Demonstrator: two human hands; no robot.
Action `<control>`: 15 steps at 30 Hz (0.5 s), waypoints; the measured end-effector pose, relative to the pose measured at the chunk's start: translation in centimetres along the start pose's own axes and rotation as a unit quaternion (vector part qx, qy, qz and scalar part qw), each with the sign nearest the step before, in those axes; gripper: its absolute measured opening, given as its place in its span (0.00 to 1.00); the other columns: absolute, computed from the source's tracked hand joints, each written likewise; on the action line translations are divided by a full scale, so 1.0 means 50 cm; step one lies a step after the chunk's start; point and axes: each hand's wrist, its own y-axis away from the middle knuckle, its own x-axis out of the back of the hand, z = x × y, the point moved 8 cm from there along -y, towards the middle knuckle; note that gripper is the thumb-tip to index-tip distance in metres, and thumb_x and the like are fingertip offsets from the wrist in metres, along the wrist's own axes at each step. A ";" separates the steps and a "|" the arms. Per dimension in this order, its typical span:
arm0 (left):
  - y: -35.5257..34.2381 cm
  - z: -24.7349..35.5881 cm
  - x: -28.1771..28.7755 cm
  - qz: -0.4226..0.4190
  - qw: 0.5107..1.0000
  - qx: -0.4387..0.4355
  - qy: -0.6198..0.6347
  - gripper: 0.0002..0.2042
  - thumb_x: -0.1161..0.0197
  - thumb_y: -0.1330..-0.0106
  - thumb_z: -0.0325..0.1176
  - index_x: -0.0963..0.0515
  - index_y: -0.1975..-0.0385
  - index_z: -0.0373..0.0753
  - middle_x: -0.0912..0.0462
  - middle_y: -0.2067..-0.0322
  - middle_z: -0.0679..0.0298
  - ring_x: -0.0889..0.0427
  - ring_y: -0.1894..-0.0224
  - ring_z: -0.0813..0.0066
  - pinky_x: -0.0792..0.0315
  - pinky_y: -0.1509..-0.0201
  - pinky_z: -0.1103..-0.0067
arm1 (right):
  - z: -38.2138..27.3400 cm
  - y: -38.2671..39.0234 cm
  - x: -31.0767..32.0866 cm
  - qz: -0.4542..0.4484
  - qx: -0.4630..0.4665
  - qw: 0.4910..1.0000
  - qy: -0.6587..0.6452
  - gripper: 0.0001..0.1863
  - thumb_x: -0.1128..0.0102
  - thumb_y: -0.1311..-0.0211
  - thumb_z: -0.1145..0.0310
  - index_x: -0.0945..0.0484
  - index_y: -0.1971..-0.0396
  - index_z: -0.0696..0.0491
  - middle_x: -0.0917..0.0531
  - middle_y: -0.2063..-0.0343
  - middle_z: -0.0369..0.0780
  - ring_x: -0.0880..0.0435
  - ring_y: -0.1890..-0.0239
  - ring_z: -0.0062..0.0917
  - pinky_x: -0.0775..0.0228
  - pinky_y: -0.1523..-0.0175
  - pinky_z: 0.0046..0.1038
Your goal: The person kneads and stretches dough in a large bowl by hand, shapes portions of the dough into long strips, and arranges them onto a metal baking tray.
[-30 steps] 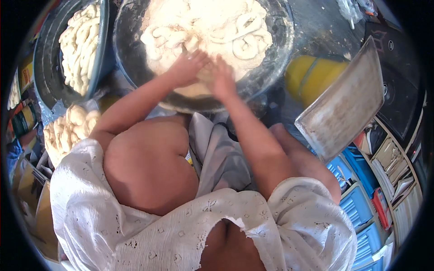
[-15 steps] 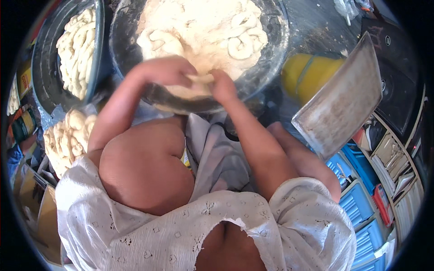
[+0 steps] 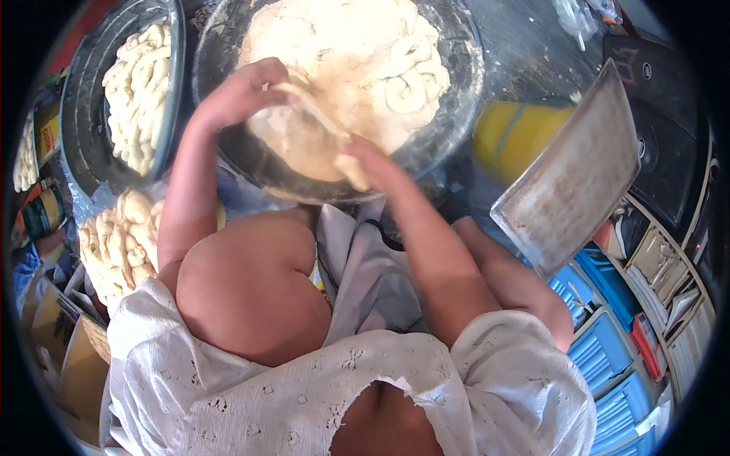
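Between my hands a strip of pale dough [image 3: 323, 115] is stretched slantwise over a large dark basin [image 3: 465, 83]. My left hand [image 3: 247, 91] pinches its upper end near the basin's left side. Lower and to the right, my right hand [image 3: 366, 161] is closed round the other end, and a stub of dough pokes out below the fingers. Inside the basin lies a floury mass of dough [image 3: 304, 34], with coiled dough ropes [image 3: 414, 76] on its right part.
To the left stands a dark oval tub [image 3: 80, 144] holding dough ropes [image 3: 141, 99]. Twisted dough pieces [image 3: 114, 243] are heaped beside my left arm. A yellow container [image 3: 517, 137] and a tilted, worn board [image 3: 570, 171] are on the right, near blue drawers [image 3: 601, 342].
My hands have drawn apart: the left moved up and left, the right slightly down. The dough between them has lengthened from a short piece into a long strip.
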 end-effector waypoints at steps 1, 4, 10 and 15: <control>-0.001 -0.017 -0.005 0.003 1.000 0.004 0.001 0.11 0.37 0.45 0.30 0.25 0.65 0.33 0.27 0.69 0.64 0.29 0.66 0.77 0.34 0.60 0.79 | -0.013 0.023 0.001 -0.055 -0.061 0.996 0.020 0.31 0.39 0.51 0.68 0.38 0.45 0.56 0.26 0.58 0.43 0.24 0.62 0.26 0.27 0.62 0.26; -0.011 -0.064 0.001 0.077 0.968 0.098 0.217 0.21 0.38 0.43 0.33 0.31 0.49 0.40 0.26 0.57 0.60 0.30 0.48 0.70 0.33 0.49 0.74 | -0.110 0.079 0.072 0.073 -0.030 0.992 0.097 0.28 0.41 0.47 0.66 0.38 0.45 0.55 0.26 0.59 0.41 0.25 0.64 0.23 0.26 0.64 0.27; -0.009 -0.232 -0.018 0.183 0.967 0.136 -0.110 0.30 0.34 0.50 0.37 0.35 0.45 0.43 0.35 0.46 0.54 0.36 0.42 0.57 0.41 0.40 0.70 | -0.061 0.010 0.197 0.200 -0.009 0.939 0.280 0.32 0.44 0.47 0.51 0.37 0.46 0.54 0.25 0.59 0.43 0.25 0.61 0.30 0.33 0.51 0.34; 0.012 -0.203 -0.053 0.183 0.910 0.220 -0.299 0.32 0.32 0.55 0.40 0.34 0.46 0.46 0.31 0.50 0.58 0.37 0.42 0.59 0.44 0.41 0.60 | 0.015 -0.002 -0.051 0.162 0.003 0.659 0.735 0.32 0.41 0.52 0.46 0.30 0.54 0.56 0.24 0.56 0.47 0.27 0.51 0.38 0.37 0.45 0.34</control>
